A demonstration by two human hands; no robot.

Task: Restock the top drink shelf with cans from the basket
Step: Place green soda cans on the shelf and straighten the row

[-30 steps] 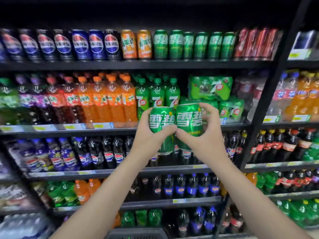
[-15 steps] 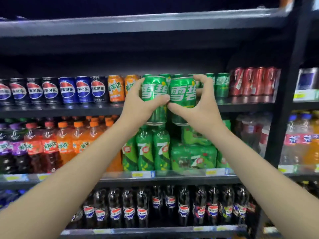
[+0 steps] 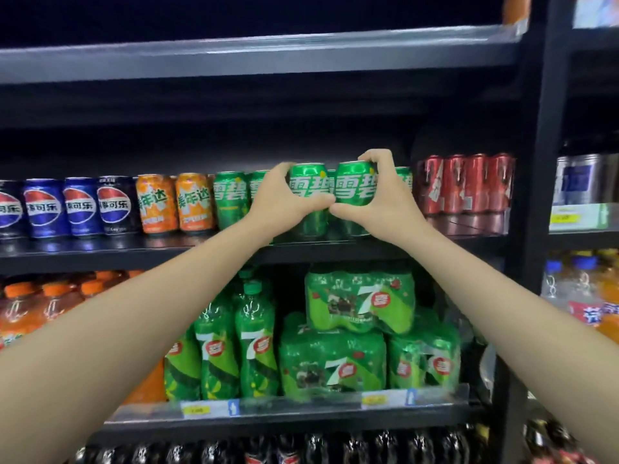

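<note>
Dark metal shelving unit (image 3: 532,202) fills the frame, a grey shelf edge running across the upper part

Can shelf (image 3: 100,254) crosses mid-frame. Left to right on it: blue Pepsi cans (image 3: 80,206) with Chinese lettering, orange Mirinda cans (image 3: 176,202), green Sprite cans (image 3: 231,199), red cans (image 3: 465,184) at right, label too blurred to read

Lower shelf (image 3: 301,405), bottom half of frame: orange bottles (image 3: 40,306) at left edge, green 7-Up bottles (image 3: 234,356) centre, shrink-wrapped 7-Up multipacks (image 3: 360,298) stacked right of centre, big white "7" legible. Yellow price tags along the rail, text unreadable. Dark cola bottles (image 3: 335,447) along bottom edge

Both forearms rise from the lower corners to centre frame

Left hand (image 3: 278,199): fingers curled round the left green can (image 3: 308,189), thumb across its front below the label. Right hand (image 3: 385,202): fingers hooked over the top rim of the right green can (image 3: 353,187), thumb under the lettering. Thumb tips meet between the two cans

Both held cans upright, side by side and touching, white "雪碧" facing the camera. They sit at the front of the can shelf among the Sprite row, centre frame; bases hidden behind hands, so contact with the shelf cannot be told
</note>
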